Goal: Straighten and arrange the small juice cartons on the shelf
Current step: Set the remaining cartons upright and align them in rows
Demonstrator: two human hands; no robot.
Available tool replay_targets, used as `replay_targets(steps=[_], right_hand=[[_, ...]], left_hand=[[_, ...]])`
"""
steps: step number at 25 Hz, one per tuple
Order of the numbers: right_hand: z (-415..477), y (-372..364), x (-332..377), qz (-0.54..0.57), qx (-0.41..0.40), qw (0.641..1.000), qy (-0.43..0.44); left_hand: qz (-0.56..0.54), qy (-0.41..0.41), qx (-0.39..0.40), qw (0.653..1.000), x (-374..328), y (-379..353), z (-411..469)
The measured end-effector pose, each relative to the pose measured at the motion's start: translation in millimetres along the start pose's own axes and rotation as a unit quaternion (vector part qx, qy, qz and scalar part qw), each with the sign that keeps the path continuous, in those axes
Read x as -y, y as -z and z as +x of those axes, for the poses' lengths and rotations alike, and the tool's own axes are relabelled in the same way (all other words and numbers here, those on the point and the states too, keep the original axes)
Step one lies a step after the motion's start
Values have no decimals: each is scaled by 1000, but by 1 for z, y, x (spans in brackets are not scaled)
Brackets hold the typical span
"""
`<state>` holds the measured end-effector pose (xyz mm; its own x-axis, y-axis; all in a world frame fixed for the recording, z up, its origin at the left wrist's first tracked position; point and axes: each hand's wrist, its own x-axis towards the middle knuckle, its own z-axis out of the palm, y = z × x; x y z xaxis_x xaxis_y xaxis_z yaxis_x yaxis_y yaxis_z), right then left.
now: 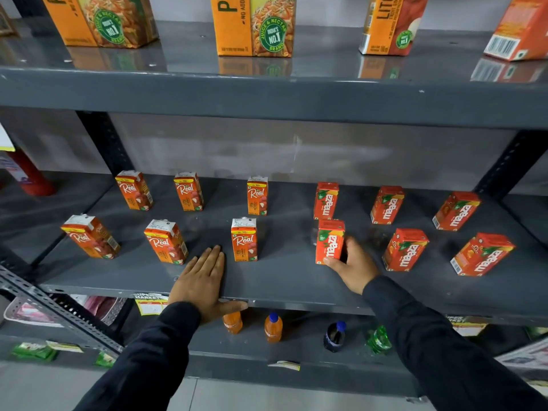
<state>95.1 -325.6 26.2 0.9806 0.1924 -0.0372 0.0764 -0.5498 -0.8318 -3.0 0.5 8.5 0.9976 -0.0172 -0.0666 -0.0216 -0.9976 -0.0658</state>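
1. the held maaza carton (329, 242) stands upright on the grey shelf (284, 277), at about 3 o'clock from the frame's middle, in the front row.
2. the right hand (353, 266) grips it: thumb across the lower front corner, fingers wrapped round its right side and back. the fingertips are hidden behind the carton.
3. just behind it, at 12 o'clock, a second maaza (326, 200) stands almost touching; whether they touch cannot be told.
4. four more maaza cartons sit to the right, well apart: two in the back row (387, 204) (456, 210), two in front (405, 250) (482, 254). they look tilted outward, though the wide lens may add to that.
5. six real cartons fill the left half. back row (134, 190) (188, 191) (257, 196); front row (90, 237) (166, 242) (244, 239).
6. the left hand (204, 280) lies flat and open on the shelf between the two nearest real cartons, holding nothing, thumb hooked over the front edge.
7. the shelf above, at 12 o'clock, carries large cartons (255, 25) cut off at the top, so their names read only in part.
8. below, at 6 o'clock, stand small bottles: an orange one (273, 327), another (232, 321) half hidden by the left thumb, and a dark one (335, 336). a green thing (378, 339) beside them is too blurred to name.
9. at 9 o'clock a red object (32, 176) is cut by the frame edge.
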Motion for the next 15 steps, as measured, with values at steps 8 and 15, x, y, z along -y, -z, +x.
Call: replay_targets(steps=[8, 15], right_hand=[[3, 2, -3, -81, 12, 997, 17], [3, -1, -5, -76, 10, 997, 22]], left_hand=[[5, 0, 6, 1000, -1, 0, -1], [5, 2, 8, 1000, -1, 1, -2]])
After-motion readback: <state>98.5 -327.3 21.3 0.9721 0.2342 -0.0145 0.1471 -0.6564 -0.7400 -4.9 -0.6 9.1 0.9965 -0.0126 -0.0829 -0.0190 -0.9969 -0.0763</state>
